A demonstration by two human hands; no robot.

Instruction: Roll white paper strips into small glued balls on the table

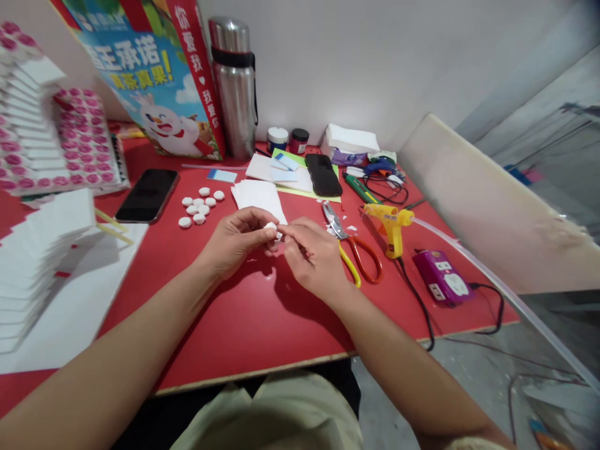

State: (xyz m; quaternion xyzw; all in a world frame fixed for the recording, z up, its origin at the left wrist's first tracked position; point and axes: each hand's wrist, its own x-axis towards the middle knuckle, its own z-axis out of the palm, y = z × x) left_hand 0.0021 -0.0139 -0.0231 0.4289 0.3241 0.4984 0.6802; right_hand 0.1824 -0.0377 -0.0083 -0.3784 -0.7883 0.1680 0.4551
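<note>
A small white rounded piece (270, 227) is pinched between the thumb and fingers of my left hand (239, 240), above the red table. Against its right side are the curled fingertips of my right hand (315, 253), closed on its edge. Left of my hands lies a loose group of several similar white pieces (199, 210). Just behind my fingers is a stack of white paper (257, 197). Pliers (344, 234) with one red and one yellow handle lie beside my right hand, with white scraps around the jaws.
A yellow glue gun (391, 225) with a long glue stick stands at right, near a purple power socket (443, 277). Phones (148, 195), a steel flask (234, 94) and a colourful bag (154, 81) line the back. White stepped paper models (42, 262) occupy the left.
</note>
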